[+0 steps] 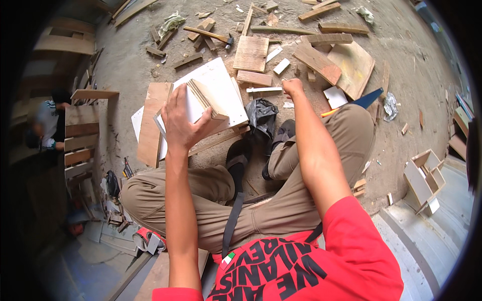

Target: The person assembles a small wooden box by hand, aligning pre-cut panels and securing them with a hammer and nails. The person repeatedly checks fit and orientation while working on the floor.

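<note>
Floor: from where I stand, a dusty concrete floor (416,95), strewn with timber offcuts around the seated person.
Plywood block: the layered plywood block (205,99) sits on the white board (221,78), toward its left half; I can't tell whether it is one piece or several stacked.
Good handling: I'd judge the block needs firm, even pressure down onto the white board, its edges squared by eye, with fingertips well back from its top edge. Any wobble in the white board would likely carry into the block.
Left hand: the left hand (182,119) is over the white board's left side, fingers long and thumb spread away, braced along the block's left side and near end.
Right hand: the right hand (292,88) is off the white board's right side, well apart from the block, fingers curled as if pinching something small; I can't tell what.
White strip: right of the white board, a white strip (263,90) ends right by the right hand; whether it is held, I can't tell.
Black bag: crumpled, just beside the white board's near right corner, a black bag (261,119).
Plywood plank: a plywood plank (152,130) lies along the white board's left.
Hammer: beyond the white board, a hammer (213,35).
Handsaw: well right of the white board, by the knee, a blue-bladed handsaw (368,98).
</note>
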`<move>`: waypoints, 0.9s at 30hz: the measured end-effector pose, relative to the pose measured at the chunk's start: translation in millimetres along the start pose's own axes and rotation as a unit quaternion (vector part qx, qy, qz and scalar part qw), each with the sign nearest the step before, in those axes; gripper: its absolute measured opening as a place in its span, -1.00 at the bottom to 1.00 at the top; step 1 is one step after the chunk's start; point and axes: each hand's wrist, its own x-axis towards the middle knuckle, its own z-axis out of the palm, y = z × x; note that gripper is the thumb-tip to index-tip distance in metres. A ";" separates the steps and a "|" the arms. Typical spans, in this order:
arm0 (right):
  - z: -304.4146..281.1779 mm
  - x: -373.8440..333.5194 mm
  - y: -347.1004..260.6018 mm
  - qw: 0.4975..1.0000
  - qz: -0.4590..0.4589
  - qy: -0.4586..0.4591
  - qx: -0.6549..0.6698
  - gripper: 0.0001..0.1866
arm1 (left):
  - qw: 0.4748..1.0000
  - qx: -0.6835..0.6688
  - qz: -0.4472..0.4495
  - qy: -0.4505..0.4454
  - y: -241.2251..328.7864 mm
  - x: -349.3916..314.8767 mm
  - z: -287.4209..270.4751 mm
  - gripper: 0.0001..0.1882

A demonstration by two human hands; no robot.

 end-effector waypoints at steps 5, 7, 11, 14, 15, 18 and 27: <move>42.6 30.5 -19.1 0.993 -0.117 0.023 0.025 -0.68 | 1.000 0.013 0.012 0.004 2.0 5.9 4.7 -0.06; 61.3 37.2 -45.0 0.975 -0.216 0.055 0.012 -0.65 | 1.000 0.012 0.005 -0.008 1.5 5.6 4.8 -0.04; 82.6 42.9 -128.9 0.963 -0.268 -0.015 -0.026 -0.63 | 0.999 0.024 -0.013 -0.038 6.0 1.7 -4.6 -0.03; 112.1 72.4 -179.1 0.937 -0.343 -0.032 -0.064 -0.64 | 0.999 0.019 -0.022 -0.037 6.7 1.0 -5.5 0.01; 123.4 81.0 -196.2 0.919 -0.379 -0.028 -0.102 -0.65 | 0.999 0.016 -0.024 -0.037 5.5 -0.4 -6.4 0.01; 165.2 107.6 -228.6 0.856 -0.477 0.033 -0.197 -0.69 | 0.998 0.017 -0.027 -0.057 4.8 1.9 -11.0 -0.02; 216.3 169.8 -226.6 0.786 -0.502 0.081 -0.351 -0.50 | 0.997 0.028 -0.024 -0.075 2.3 12.9 -15.8 -0.03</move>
